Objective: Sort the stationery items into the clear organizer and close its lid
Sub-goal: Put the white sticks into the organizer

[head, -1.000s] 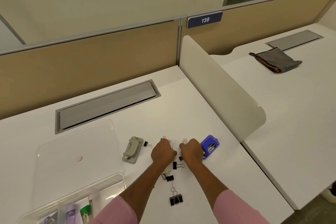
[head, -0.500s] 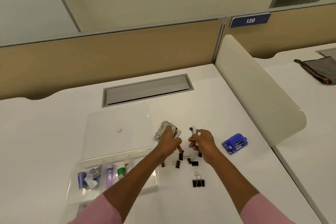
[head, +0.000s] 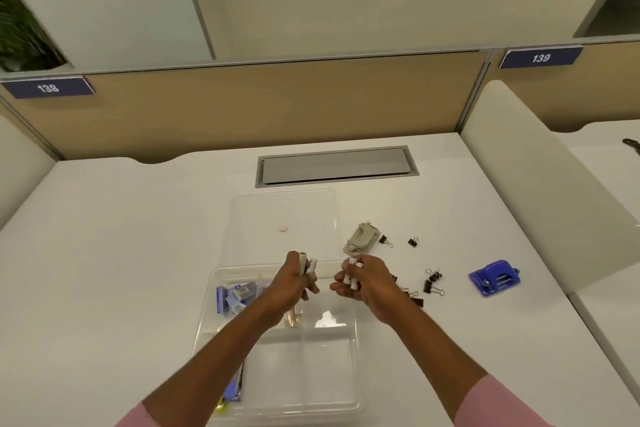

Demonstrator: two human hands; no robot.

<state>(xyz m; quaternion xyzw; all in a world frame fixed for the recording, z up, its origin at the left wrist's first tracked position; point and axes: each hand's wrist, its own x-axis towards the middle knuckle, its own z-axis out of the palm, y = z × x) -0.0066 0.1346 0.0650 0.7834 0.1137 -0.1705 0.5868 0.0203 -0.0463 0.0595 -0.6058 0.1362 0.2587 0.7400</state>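
Organizer [head: 349, 340]: clear, divided tray on the white desk [head: 104, 253] right in front of us, under both our forearms; small blue boxes [head: 232, 295] lie in its far-left compartment.
Lid [head: 263, 218]: we see it open and flat on the desk just beyond the tray, a small pink dot on it.
Left hand [head: 294, 282]: ours, above the tray's far edge, fingers [head: 310, 286] curled around small white cylinders [head: 306, 263] that stick up from the fist.
Right hand [head: 363, 279]: ours, at the tray's far-right corner, fingers wrapped on more white cylinders [head: 353, 276]; what these are we cannot tell.
Grey staple remover [head: 362, 237]: on the desk just beyond our right hand.
Binder clips [head: 433, 282]: black, scattered to the right of that hand, two smaller ones further back.
Blue hole punch [head: 493, 277]: further right, well apart from the tray.
Sleeves [head: 491, 406]: pink.
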